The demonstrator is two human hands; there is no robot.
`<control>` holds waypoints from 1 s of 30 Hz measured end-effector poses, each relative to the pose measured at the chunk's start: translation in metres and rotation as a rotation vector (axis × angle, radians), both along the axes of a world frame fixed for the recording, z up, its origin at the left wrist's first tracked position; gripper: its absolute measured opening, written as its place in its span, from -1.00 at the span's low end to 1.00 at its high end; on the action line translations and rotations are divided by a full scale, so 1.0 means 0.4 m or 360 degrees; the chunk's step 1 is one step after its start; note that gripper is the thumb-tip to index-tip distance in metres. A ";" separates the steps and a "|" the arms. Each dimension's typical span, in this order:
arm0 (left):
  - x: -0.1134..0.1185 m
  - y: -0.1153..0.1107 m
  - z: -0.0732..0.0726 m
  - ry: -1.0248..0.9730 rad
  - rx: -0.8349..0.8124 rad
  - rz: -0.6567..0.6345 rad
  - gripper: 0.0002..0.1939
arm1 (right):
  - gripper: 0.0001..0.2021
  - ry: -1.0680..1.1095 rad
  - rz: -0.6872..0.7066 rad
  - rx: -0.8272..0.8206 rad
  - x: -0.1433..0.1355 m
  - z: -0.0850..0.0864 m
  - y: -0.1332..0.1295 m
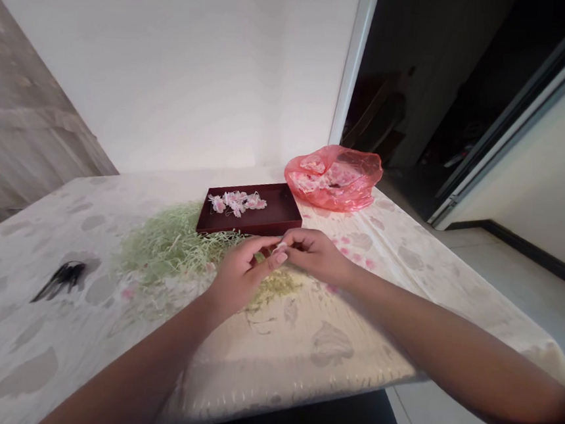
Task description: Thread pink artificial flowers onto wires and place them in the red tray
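My left hand point(238, 271) and my right hand point(319, 251) meet fingertip to fingertip over the near side of the table. Both are closed in a pinch on a small whitish piece point(282, 245), too small and covered to name for certain. Just beyond them lies a shallow dark red box point(275, 213), with several pink and white artificial flowers point(236, 201) in its left part. Pale green shredded paper point(161, 244) is heaped to the left of my hands and against the box. A smaller yellowish pile of shreds point(278, 289) lies below my fingers.
A thin red plastic bag point(359, 179) holding more pink flowers stands at the back right. Loose pink petals point(358, 255) dot the patterned tablecloth point(329, 355). A bundle of thin black strips point(65, 279) lies at left. White wall behind; dark doorway at right.
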State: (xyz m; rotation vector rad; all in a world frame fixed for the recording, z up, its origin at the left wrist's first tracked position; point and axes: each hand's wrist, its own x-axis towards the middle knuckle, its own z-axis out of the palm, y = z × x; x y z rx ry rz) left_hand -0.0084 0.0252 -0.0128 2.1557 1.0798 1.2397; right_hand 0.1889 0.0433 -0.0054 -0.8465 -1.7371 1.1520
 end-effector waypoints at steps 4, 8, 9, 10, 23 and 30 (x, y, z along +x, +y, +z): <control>-0.008 0.009 -0.005 -0.0012 0.0118 0.0029 -0.84 | -0.67 -0.0081 -0.0111 -0.0011 0.001 -0.015 0.010; -0.030 0.014 0.001 0.0025 0.0290 0.0018 -0.84 | -0.68 -0.0315 -0.0759 0.0180 0.060 0.006 0.067; -0.032 0.015 0.000 0.0033 0.0333 0.0009 -0.83 | -0.71 -0.0358 -0.0865 0.0206 0.080 0.015 0.082; -0.033 0.016 -0.002 0.0044 0.0373 -0.0006 -0.82 | -0.76 -0.0416 -0.0960 0.0227 0.100 0.024 0.096; -0.035 0.019 -0.019 0.0131 0.0440 -0.0134 -0.75 | -0.80 -0.0820 -0.0613 -0.0268 0.257 -0.004 0.205; -0.028 0.014 -0.026 0.0080 0.0216 -0.0060 -0.75 | -0.77 -0.0107 -0.0462 -0.0151 0.193 0.021 0.166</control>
